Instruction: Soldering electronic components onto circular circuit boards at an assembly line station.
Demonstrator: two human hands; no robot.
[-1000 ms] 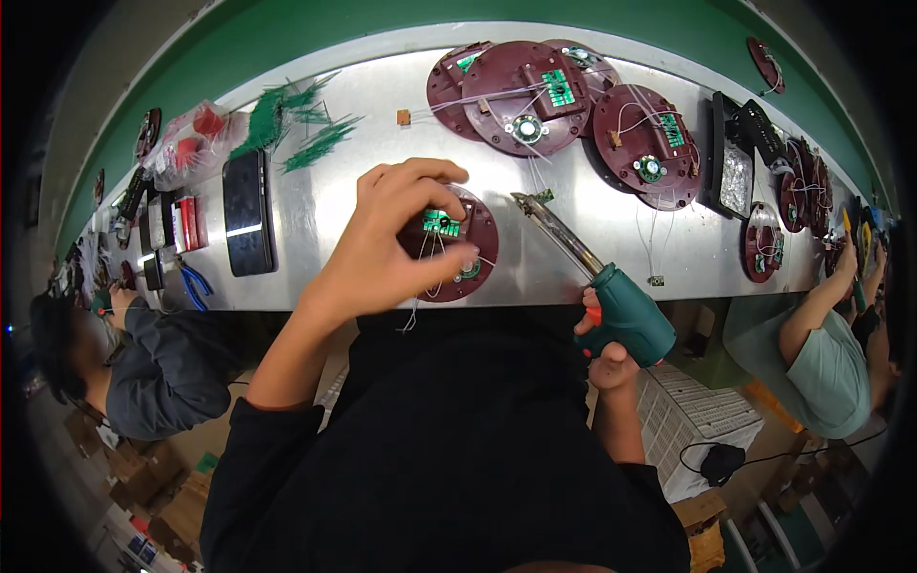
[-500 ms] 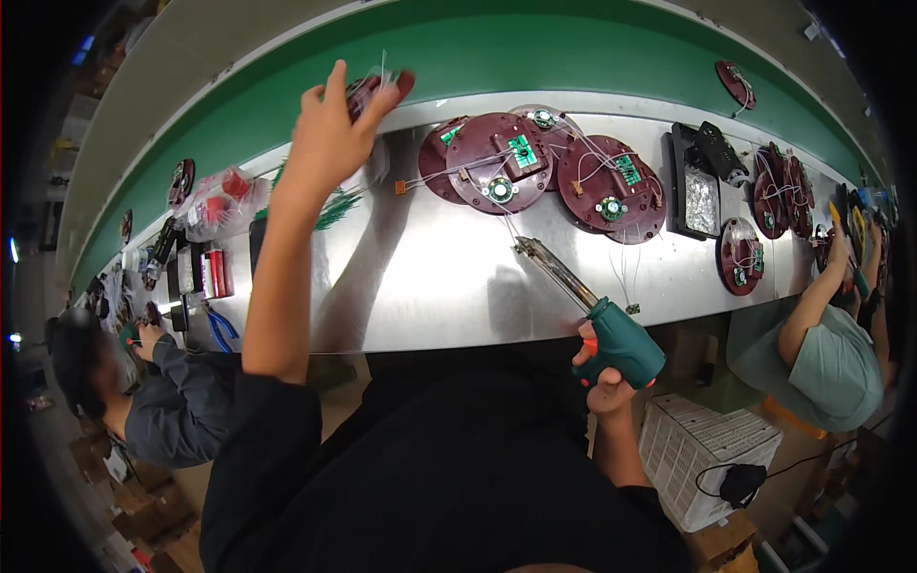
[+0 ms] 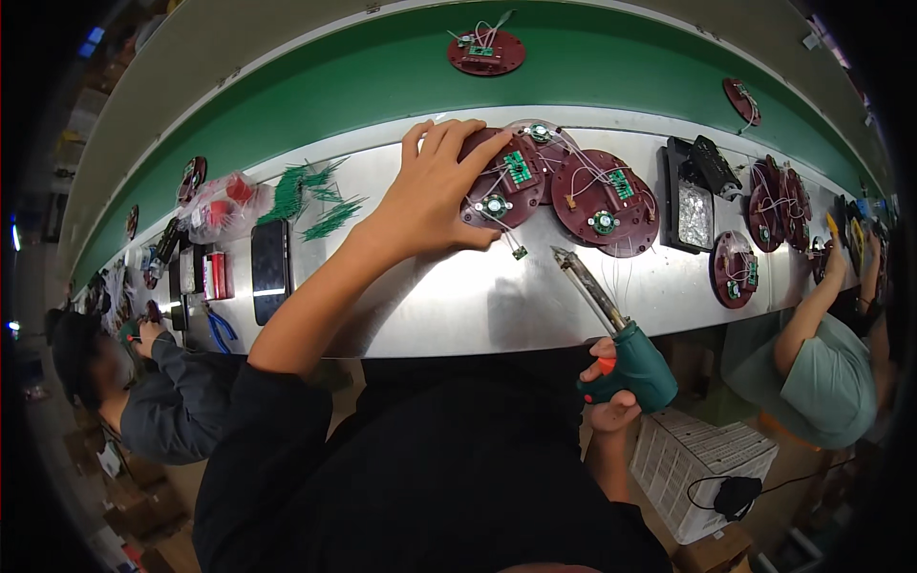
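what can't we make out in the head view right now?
All in the head view:
Maroon disc: left edge hidden under the left hand.
Right hand: partly hidden behind the soldering gun.
Lower disc beyond the soldering gun: mostly covered by the upper disc.
Tiny circuit board: too small to make out its parts.

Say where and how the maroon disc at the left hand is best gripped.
Probably the round rim of the maroon disc, from the left, fingers and thumb spread, as the left hand has them: the face carries a green circuit board.
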